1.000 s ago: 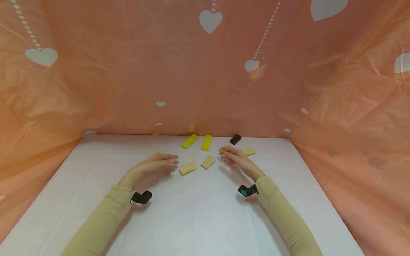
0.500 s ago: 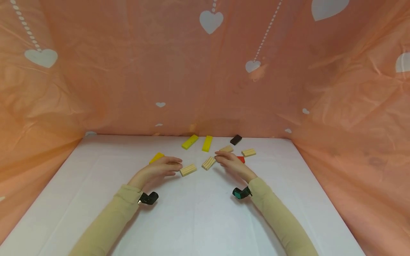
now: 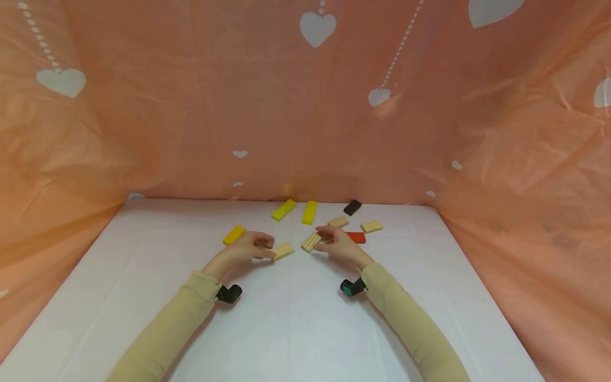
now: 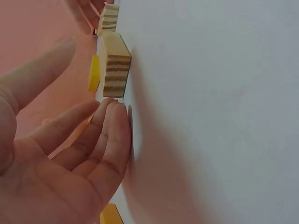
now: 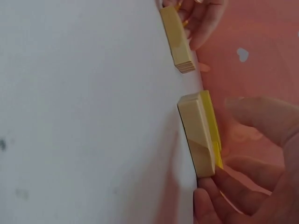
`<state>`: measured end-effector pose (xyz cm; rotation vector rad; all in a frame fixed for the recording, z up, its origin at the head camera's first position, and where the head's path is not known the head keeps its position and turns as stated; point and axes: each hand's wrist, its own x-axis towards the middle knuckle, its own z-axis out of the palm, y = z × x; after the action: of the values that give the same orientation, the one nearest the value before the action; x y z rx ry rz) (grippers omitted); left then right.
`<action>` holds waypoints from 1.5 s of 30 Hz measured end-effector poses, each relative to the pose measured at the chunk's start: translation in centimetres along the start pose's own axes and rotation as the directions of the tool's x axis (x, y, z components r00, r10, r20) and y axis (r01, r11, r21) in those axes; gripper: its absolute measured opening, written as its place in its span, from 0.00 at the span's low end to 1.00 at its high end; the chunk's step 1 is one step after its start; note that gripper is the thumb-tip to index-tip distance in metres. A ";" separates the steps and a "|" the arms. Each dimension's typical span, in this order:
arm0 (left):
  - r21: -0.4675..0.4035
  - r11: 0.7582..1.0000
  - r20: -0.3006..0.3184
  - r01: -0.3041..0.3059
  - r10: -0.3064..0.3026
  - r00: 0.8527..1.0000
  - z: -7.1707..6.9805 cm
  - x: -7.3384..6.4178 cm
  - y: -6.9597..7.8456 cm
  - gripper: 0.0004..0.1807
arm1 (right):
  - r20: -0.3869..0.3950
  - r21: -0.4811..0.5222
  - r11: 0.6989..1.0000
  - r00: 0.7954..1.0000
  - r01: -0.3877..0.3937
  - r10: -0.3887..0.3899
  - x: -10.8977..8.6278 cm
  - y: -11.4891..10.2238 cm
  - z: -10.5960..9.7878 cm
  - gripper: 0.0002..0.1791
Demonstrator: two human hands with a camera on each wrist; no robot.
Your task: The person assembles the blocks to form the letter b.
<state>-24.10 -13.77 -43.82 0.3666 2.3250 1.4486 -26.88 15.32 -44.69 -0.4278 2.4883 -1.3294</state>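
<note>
My left hand (image 3: pixel 245 248) is at the left end of a striped natural-wood block (image 3: pixel 284 251). In the left wrist view its thumb (image 4: pixel 53 60) stands apart from the other fingers (image 4: pixel 112 126), whose tips come right up to the end of the block (image 4: pixel 115 65). Around the right side of a second striped wood block (image 3: pixel 311 242) reaches my right hand (image 3: pixel 341 246). The right wrist view has its thumb (image 5: pixel 257 114) spread away from this block (image 5: pixel 198 135), while the other fingertips lie by its near end. Both blocks lie flat on the white table.
Two yellow blocks (image 3: pixel 284 210) and a dark brown block (image 3: pixel 352 207) lie near the back edge. An orange-yellow block (image 3: pixel 234 234) is behind my left hand. Behind the right one are a red block (image 3: pixel 356 237) and two plain wood blocks (image 3: pixel 371 226). Orange sheeting (image 3: pixel 305 116) encloses the table.
Both hands have moved inward, each to a striped wood block. The right hand has come left off the back-right blocks, uncovering the red one; the orange-yellow block now shows beyond the left hand.
</note>
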 end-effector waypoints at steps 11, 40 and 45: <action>0.013 1.000 -0.093 0.015 -0.014 0.996 1.2 0.7 -0.1 0.21 | -0.029 -0.140 0.990 0.999 0.024 -0.028 1.0 0.0 1.2 0.35; 0.122 0.989 -0.163 -0.086 0.105 0.981 1.9 1.0 -0.2 0.12 | 0.007 -0.131 0.988 0.997 0.083 -0.083 1.7 -0.8 0.9 0.33; 0.141 0.984 -0.171 -0.107 0.130 0.977 2.0 0.9 -0.1 0.13 | 0.004 -0.105 0.987 0.993 0.118 -0.118 1.7 -0.6 1.1 0.33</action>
<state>-23.99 -11.82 -44.85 0.4344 2.5917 1.4399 -27.95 13.52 -44.91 -0.6067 2.5785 -1.2451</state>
